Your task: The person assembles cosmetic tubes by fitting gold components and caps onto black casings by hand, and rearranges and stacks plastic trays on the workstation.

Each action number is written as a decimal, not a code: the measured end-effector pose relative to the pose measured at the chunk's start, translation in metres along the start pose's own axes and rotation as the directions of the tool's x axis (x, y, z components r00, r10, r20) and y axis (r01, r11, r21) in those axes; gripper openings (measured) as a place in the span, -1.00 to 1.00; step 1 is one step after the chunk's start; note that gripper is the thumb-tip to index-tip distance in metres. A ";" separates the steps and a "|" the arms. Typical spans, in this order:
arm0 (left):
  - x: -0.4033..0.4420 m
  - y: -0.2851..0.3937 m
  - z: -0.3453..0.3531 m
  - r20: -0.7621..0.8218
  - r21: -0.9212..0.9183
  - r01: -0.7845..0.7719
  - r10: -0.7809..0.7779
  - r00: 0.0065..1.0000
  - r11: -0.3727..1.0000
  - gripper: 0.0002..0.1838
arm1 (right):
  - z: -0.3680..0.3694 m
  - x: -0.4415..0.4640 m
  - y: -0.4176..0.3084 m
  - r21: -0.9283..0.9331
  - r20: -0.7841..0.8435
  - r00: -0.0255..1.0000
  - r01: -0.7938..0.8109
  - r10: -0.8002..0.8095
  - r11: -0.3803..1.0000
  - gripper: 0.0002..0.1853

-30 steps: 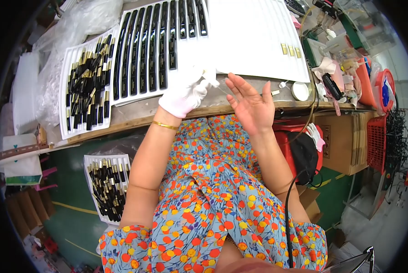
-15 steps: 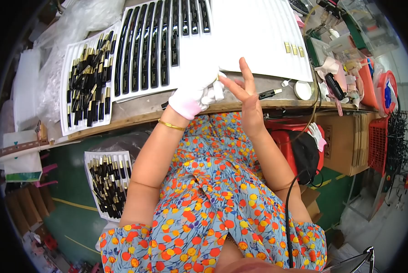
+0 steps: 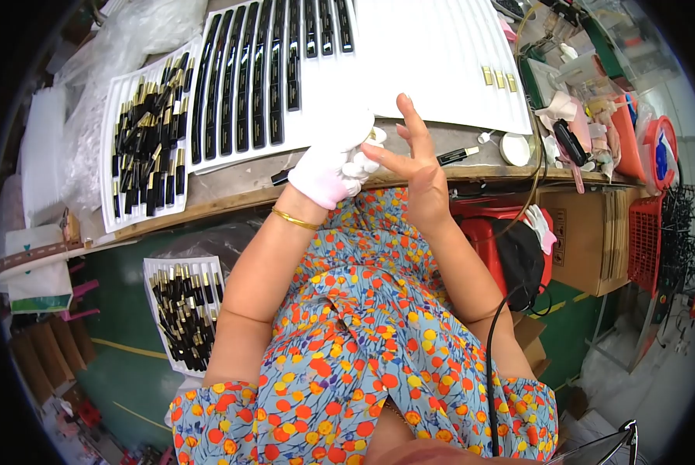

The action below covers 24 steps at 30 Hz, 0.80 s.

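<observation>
My left hand [image 3: 333,161], in a white glove, is raised over the table's front edge. Its fingers are curled around something small with a gold glint, mostly hidden by the glove. Bare, my right hand [image 3: 423,174] is close beside it; one finger points up, and another reaches left to touch the gloved fingertips. The right hand's fingers are spread and nothing shows in them. On the table behind it lies a black tube with a gold end [image 3: 457,156]. A second black piece [image 3: 281,177] pokes out left of the glove.
Rows of black tubes fill a white tray [image 3: 289,139]. To its left, another tray [image 3: 109,159] bears a heap of gold-and-black tubes. A white sheet-like tray [image 3: 433,77] has several gold pieces [image 3: 499,80]. A white round dish [image 3: 515,149] stands near cluttered bins; a red chair [image 3: 479,244] is below.
Both hands have shifted slightly; the right finger tips moved a little left and down against the glove. The black piece left of the glove shows more now.
</observation>
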State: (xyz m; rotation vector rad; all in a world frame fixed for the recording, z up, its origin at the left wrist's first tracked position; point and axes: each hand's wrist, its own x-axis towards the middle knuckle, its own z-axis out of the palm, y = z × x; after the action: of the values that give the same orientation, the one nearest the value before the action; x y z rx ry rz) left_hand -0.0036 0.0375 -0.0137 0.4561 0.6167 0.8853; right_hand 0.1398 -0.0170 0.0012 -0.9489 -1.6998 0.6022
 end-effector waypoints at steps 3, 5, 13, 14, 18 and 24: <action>0.003 0.001 -0.007 0.205 -0.215 0.150 -0.106 0.973 0.965 -0.77 | 0.002 -0.001 -0.004 0.265 0.003 0.995 -0.101 0.104 0.959 -0.21; -0.001 0.001 0.010 -0.029 -0.047 0.062 -0.064 0.998 0.997 -0.81 | 0.005 -0.002 -0.006 0.504 0.006 0.978 -0.183 0.209 0.844 -0.11; -0.001 0.004 0.010 0.024 -0.078 0.256 -0.254 0.967 0.964 -0.76 | -0.002 -0.001 -0.006 0.699 -0.076 0.962 -0.135 0.261 0.702 -0.07; 0.000 0.004 0.008 0.044 -0.132 0.324 -0.321 0.946 0.937 -0.75 | -0.005 0.000 -0.006 0.633 -0.137 0.960 -0.105 0.245 0.767 -0.08; -0.007 0.008 0.017 0.003 -0.140 0.377 -0.381 0.925 0.915 -0.72 | -0.013 0.003 -0.001 0.095 -0.145 0.989 0.006 0.008 0.995 -0.20; -0.012 0.006 0.018 0.040 -0.195 0.372 -0.372 0.927 0.907 -0.75 | -0.015 0.009 -0.001 -0.292 -0.093 0.970 0.189 -0.224 0.938 -0.44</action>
State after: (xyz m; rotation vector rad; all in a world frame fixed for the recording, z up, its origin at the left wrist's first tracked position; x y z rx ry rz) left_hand -0.0010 0.0294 0.0070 0.1474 0.5819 0.5725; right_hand 0.1524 -0.0110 0.0112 -0.9672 -1.7730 0.1588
